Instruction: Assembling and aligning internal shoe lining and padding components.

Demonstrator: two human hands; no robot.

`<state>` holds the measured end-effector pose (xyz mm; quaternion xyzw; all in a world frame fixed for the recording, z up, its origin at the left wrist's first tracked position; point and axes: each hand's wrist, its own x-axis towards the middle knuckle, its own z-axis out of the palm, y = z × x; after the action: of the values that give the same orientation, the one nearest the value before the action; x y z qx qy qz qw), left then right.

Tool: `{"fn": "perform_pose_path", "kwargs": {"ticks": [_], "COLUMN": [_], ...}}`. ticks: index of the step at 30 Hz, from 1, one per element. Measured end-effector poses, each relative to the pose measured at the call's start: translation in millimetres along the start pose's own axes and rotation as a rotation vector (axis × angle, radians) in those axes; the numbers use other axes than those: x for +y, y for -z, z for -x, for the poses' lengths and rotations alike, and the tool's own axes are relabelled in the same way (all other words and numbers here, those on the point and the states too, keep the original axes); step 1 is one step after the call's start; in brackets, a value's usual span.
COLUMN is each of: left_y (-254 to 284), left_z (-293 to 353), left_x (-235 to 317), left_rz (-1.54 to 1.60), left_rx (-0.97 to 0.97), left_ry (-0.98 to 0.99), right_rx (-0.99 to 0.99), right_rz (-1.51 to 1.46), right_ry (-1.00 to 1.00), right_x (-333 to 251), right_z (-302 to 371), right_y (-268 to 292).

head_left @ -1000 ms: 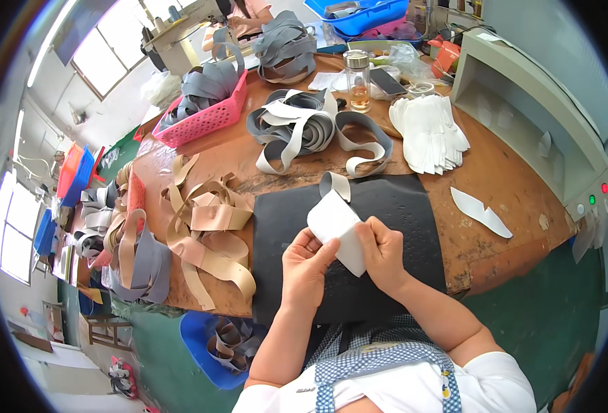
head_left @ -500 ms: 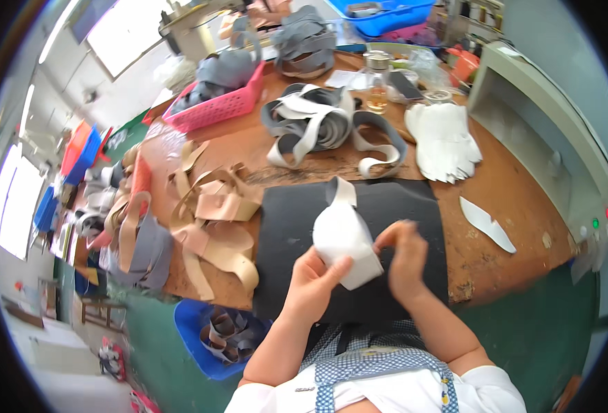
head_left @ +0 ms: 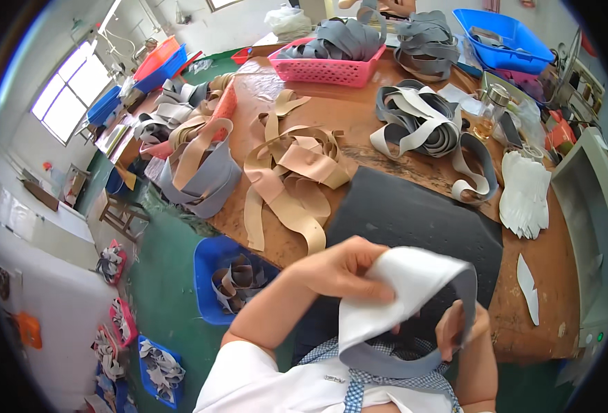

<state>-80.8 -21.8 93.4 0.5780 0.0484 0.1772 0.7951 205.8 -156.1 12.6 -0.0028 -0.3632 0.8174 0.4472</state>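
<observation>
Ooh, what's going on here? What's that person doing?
A person is handling a white-and-grey piece, curled round into a loop above a black mat. The left-hand grip pinches its white side. The right-hand grip is by its grey side, but I can't tell how firmly it holds. Tan strips lie in a tangle left of the mat, and a bunch of white cut pieces lies to its right.

A pink basket [head_left: 328, 73] stands at top centre — a blue tub [head_left: 517, 59] at upper right, a lidded glass jar [head_left: 485, 126] below it — and a bright window [head_left: 80, 81] shows at upper left.
</observation>
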Motion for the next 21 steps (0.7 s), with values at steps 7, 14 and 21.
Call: {"fn": "perform_pose_path", "kwargs": {"ticks": [7, 14, 21], "left_y": [36, 1, 16], "left_z": [-11, -33, -38], "left_x": [10, 24, -26], "left_rz": [-1.632, -1.486, -1.812], "left_rx": [0.812, 0.611, 0.245], "left_ry": [-0.394, -0.611, -0.451], "right_rx": [1.046, 0.976, 0.626], "right_rz": [1.824, 1.243, 0.970], "right_ry": [0.311, -0.222, -0.045], "right_x": [-58, -96, -137], "right_z": [-79, -142, -190], "right_y": [42, 162, 183]}}
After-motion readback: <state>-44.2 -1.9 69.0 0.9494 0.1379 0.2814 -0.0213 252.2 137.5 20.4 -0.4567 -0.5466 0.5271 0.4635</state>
